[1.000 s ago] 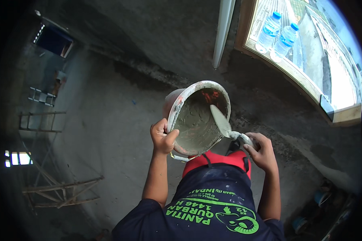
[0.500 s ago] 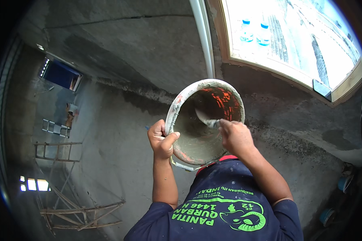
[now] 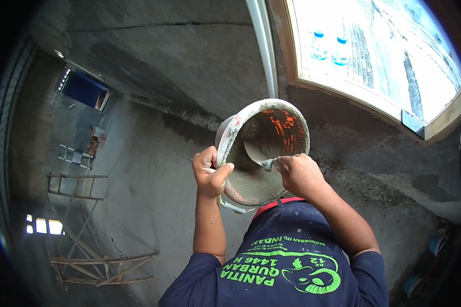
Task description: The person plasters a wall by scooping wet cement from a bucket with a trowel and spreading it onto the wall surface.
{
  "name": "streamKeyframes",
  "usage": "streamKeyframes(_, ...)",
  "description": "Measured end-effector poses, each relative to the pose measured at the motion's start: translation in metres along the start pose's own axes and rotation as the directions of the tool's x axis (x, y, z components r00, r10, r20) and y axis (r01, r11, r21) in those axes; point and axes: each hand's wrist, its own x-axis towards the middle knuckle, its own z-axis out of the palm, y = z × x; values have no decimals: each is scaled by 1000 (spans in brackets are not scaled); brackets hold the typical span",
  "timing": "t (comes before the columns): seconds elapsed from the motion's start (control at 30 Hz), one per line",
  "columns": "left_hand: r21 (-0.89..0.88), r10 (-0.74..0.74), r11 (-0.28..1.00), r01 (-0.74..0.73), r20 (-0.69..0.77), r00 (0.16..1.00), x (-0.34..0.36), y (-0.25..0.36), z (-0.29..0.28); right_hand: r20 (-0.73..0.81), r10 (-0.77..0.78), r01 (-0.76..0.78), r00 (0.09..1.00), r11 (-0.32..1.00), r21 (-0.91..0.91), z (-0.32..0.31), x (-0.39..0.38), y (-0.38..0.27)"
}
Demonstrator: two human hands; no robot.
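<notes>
Held up in front of my body is a pale bucket (image 3: pixel 232 134), tilted so its mouth faces me. Wet grey mortar (image 3: pixel 251 183) coats its inside, with orange streaks showing on the far right wall. My left hand (image 3: pixel 211 172) is closed round the left rim, its thumb over the edge. Closed on the mortar-smeared handle of a trowel (image 3: pixel 258 153), my right hand (image 3: pixel 299 175) sits at the bucket's right side. The trowel's blade is inside the bucket, against the grey mortar. The bucket's carrying handle (image 3: pixel 235 207) hangs below the rim.
At the upper right is a bright window with a wooden frame (image 3: pixel 343 92); two bottles (image 3: pixel 319 46) stand there. A white pipe (image 3: pixel 264 48) runs down the wall. Wooden trestles (image 3: pixel 105 263) and a ladder (image 3: pixel 76 155) are on the left. Buckets (image 3: pixel 437 244) lie at the far right.
The trowel's blade has turned inside the bucket and shows a broader, rounded face. My right hand has shifted slightly left and down. The left hand keeps its hold on the rim.
</notes>
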Motion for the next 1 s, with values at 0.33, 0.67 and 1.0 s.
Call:
streamKeyframes(0.33,177,33,983,-56,130,991,6,7,3,393,-104,153,914,984,-94,-34,57,-4)
streamKeyframes(0.67,140,5,990,-27,158,987,10,2,-10,671,15,-219,741,950,221,-52,70,-10)
streamKeyframes(1.0,-129,-213,969,211,0,977,10,-46,-10,753,-54,-701,656,325,635,-21,-5,107)
